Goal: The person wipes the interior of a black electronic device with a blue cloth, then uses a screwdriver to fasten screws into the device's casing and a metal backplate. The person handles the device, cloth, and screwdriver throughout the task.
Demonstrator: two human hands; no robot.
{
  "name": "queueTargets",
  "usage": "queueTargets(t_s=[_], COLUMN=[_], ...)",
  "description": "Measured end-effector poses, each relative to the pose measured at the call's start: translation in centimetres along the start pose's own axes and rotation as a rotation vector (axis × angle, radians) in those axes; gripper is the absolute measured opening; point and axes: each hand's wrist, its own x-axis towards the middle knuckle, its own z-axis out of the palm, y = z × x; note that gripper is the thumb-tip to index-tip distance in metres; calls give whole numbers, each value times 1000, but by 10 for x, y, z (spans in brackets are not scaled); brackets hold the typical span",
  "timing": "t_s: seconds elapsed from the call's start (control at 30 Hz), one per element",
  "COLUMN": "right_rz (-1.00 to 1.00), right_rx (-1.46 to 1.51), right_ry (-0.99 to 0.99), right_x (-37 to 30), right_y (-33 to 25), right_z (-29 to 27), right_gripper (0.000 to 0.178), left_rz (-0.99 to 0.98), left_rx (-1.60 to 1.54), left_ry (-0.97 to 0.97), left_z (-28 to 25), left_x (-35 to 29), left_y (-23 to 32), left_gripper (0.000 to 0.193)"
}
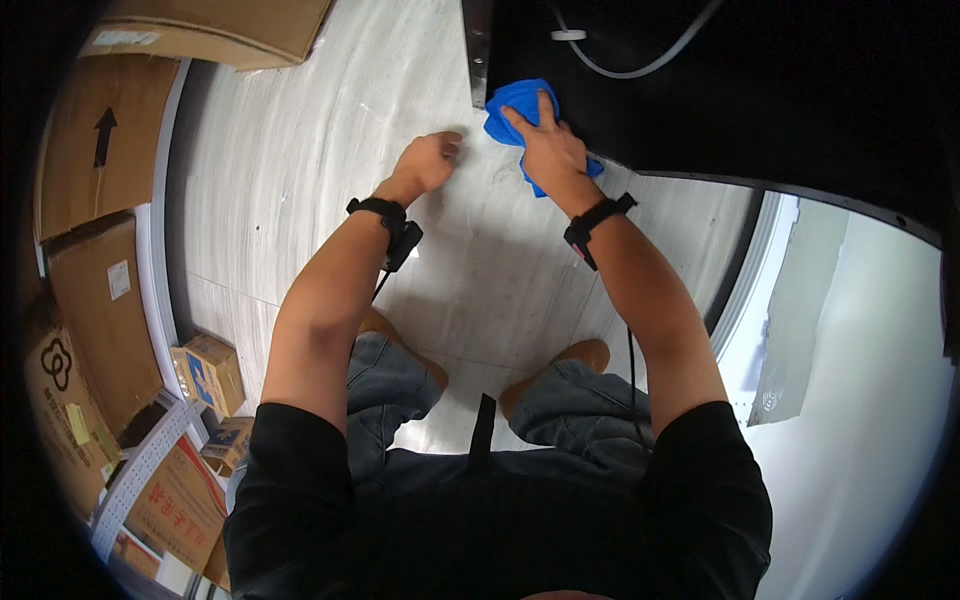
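My right hand (pixel 555 150) presses a bunched blue cloth (pixel 520 97) against the corner of a large black panel (pixel 680 120). Two of its fingers stretch over the cloth, and a loose end hangs below the palm. The other fingers are partly hidden. To the left, apart from the panel, my left hand (pixel 428 162) hovers above the pale floor with its fingers loosely bent and nothing visible in them. Both wrists wear black straps, each with a small device or cable.
Cardboard boxes (pixel 105 145) fill a metal shelf rack (pixel 155 250) on the left. A white cable (pixel 640 72) loops over the black panel. On the right stands a white panel (pixel 870 330) with a grey strip. My feet are on the light wood-look floor (pixel 290 170).
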Motion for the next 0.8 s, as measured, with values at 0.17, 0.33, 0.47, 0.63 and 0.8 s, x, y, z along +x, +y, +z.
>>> queueTargets(t_s=[0.17, 0.33, 0.47, 0.63, 0.8], right_rz=[-39, -38, 25, 39, 70], right_rx=[-167, -315, -357, -297, -291], right_ry=[-143, -176, -172, -217, -146], right_x=[25, 32, 34, 26, 32], right_y=[-25, -35, -43, -35, -42], right_z=[1, 9, 16, 13, 25], right_gripper=[64, 54, 51, 52, 54], left_rz=[39, 23, -5, -16, 24], left_rx=[-11, 18, 53, 45, -64], left_ry=[105, 156, 126, 271, 489], left_z=[0, 9, 4, -8, -28], left_x=[-2, 10, 8, -2, 0], left_y=[20, 32, 55, 52, 76], left_gripper=[56, 54, 54, 50, 50])
